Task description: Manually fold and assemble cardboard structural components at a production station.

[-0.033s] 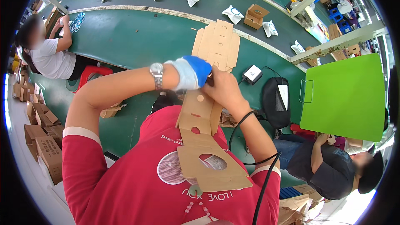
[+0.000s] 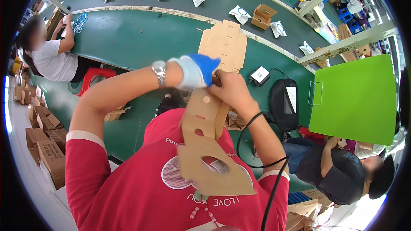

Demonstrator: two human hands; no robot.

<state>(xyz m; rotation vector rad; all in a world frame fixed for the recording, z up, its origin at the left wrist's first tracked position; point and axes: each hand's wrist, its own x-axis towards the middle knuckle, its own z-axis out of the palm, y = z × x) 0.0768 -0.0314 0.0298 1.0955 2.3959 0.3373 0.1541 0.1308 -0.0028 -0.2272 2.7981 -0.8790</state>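
Note:
A flat, unfolded brown cardboard box [image 2: 203, 107] stretches from the green bench down to my chest. Its far panel [image 2: 227, 45] has slits and round cuts, and the near panel [image 2: 214, 172], with a large oval hole, is blurred. My left hand [image 2: 200, 70], in a blue and white glove, is closed at the middle of the cardboard. Beside it, bare and with curled fingers, my right hand [image 2: 229, 86] grips the same part. The hands nearly touch, and they hide the cardboard between them and most fingertips.
White bags with blue rings [image 2: 240, 14] and an open small carton [image 2: 262, 16] lie on the belt beyond the bench. A white-topped black box [image 2: 260, 75], a black case [image 2: 284, 105] and a green board [image 2: 353, 98] are at right. Co-workers sit on both sides.
My left hand has turned slightly, and its blue fingertips now point up and right. The cardboard's near panel has swung a little to the left. My right hand has barely shifted.

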